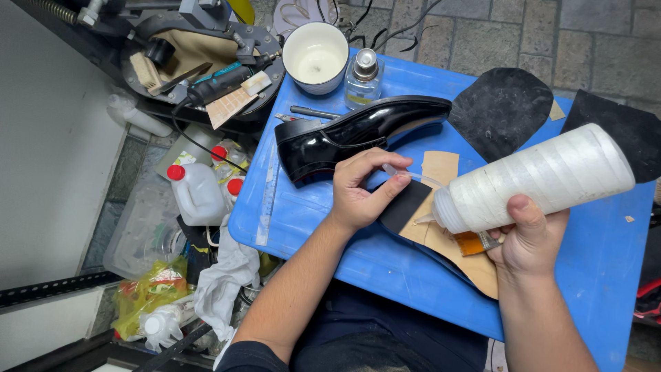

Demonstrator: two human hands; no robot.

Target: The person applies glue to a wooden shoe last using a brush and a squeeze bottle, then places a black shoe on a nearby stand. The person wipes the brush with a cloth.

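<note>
My right hand (pixel 529 238) grips a large white squeeze bottle (pixel 544 178), held sideways with its nozzle pointing left. My left hand (pixel 361 189) pinches the bottle's thin clear tip cap (pixel 399 172) between thumb and fingers. Under the nozzle lies a tan leather sole piece (pixel 441 169) with a dark patch (pixel 405 207), and a brush with an orange ferrule (pixel 475 242) rests on it. A glossy black dress shoe (pixel 358 131) lies on its side just beyond my left hand, on the blue plastic tabletop (pixel 385 265).
A white bowl (pixel 315 56) and a small glass bottle (pixel 363 77) stand at the table's far edge. A black rubber sheet (pixel 501 109) lies at far right. Left of the table are plastic jugs (pixel 196 195), rags, bags and a tool tray (pixel 206 65).
</note>
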